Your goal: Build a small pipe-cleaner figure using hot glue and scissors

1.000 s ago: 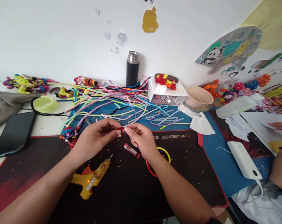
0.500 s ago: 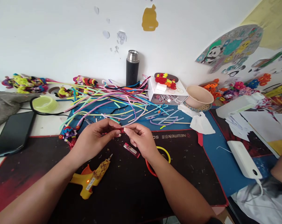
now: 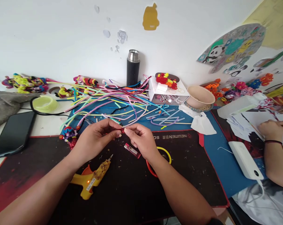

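Observation:
Between their fingertips, my left hand point(image 3: 98, 137) and my right hand point(image 3: 141, 137) pinch a small red glittery piece point(image 3: 123, 130), mostly covered by the fingers. Its exact kind cannot be made out. Just below my right fingers lies a red lighter point(image 3: 132, 150) on the dark desk mat point(image 3: 132, 193). A yellow hot glue gun point(image 3: 92, 179) with an orange light rests under my left forearm. Behind my right wrist is a yellow and red ring point(image 3: 167, 151). A small figure in blue, purple and red point(image 3: 70, 134) sits left of my left hand.
Loose coloured pipe cleaners point(image 3: 113, 103) spread across the back. Behind them stand a black flask point(image 3: 133, 68), a white box point(image 3: 153, 90) and a beige bowl point(image 3: 200, 97). A phone point(image 3: 13, 132) lies left, a white power bank point(image 3: 245, 161) right. Another person's hand point(image 3: 271, 130) rests over papers at right.
At the right, the other person's hands and forearm have come into view over the papers. My own hands stay almost in place, still pinching the red piece.

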{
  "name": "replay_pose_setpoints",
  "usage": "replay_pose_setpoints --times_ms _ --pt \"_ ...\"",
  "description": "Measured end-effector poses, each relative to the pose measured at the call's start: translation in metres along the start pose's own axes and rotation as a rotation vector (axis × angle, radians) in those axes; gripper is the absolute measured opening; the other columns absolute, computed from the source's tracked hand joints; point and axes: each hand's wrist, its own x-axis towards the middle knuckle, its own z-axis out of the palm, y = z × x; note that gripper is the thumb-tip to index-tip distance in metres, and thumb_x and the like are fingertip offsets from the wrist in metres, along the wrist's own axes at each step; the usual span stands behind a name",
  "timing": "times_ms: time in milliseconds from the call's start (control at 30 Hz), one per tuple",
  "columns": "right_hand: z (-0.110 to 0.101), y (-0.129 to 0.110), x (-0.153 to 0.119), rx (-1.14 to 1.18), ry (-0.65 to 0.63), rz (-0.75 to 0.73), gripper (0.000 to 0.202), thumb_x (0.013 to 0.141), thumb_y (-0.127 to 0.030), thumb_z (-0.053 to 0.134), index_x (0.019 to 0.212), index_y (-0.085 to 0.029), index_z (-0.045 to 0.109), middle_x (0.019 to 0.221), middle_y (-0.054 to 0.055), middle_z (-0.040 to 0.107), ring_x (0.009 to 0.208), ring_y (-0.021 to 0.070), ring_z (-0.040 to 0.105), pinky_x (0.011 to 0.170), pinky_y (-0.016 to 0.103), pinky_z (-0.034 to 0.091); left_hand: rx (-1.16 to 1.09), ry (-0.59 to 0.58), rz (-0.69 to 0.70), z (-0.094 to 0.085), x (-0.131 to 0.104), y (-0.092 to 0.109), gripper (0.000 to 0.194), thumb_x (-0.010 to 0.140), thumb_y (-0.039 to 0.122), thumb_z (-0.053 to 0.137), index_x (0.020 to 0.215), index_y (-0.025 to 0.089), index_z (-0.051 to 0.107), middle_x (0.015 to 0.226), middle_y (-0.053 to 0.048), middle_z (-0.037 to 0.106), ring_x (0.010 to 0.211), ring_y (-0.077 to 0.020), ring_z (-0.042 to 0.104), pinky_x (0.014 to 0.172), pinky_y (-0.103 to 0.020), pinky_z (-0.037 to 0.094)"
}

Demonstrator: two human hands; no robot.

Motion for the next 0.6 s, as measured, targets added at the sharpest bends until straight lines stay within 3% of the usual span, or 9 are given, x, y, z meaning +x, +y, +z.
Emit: replay_pose_setpoints --times_ms 367,600 --pt "0.0009 -0.0060 -0.0021 -0.010 0.001 -0.006 0.046 0.089 -0.067 0.082 0.096 -0.022 0.075 0.056 -0.009 0.048 0.046 0.0095 0.038 0.047 0.026 0.030 -0.007 0.023 -0.017 -0.0023 0.0017 0.0090 0.031 0.091 0.056 0.083 0.097 0.025 0.080 0.094 -0.005 0.083 0.084 -0.0250 0.076 0.076 -0.035 0.062" --pt "-0.0005 -0.0035 -0.0017 0.018 0.042 -0.042 0.037 0.088 -0.057 0.086 0.096 -0.022 0.075 0.061 -0.008 0.051 0.047 0.0090 0.038 0.047 0.027 0.028 0.001 0.019 -0.016 -0.0019 0.0024 0.0097 0.029 0.091 0.055 0.082 0.096 0.026 0.081 0.092 -0.004 0.082 0.083 -0.0241 0.075 0.076 -0.034 0.060"
